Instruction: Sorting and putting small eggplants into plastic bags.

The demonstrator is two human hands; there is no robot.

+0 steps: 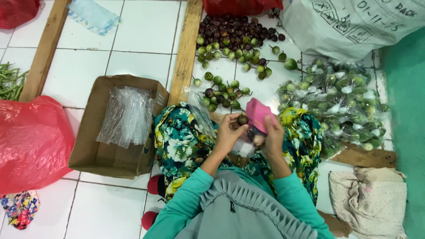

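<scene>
A white tiled floor [146,26] carries wooden battens, a cardboard box [88,146] of clear bags and a loose heap of small green and purple fruits [234,44]. The left hand [228,132] pinches one dark round fruit [242,119] at its fingertips above the lap; the right hand [272,132] clasps a pink cloth [259,114] and something pale beneath. With so light a pinch, the fruit may well slip and roll off among the filled bags [345,106].

Green beans [9,82] cut by left edge, white sack [349,24] cropped at top (its contents hidden), right-hand fingers [271,128] behind pink cloth [257,114]
</scene>
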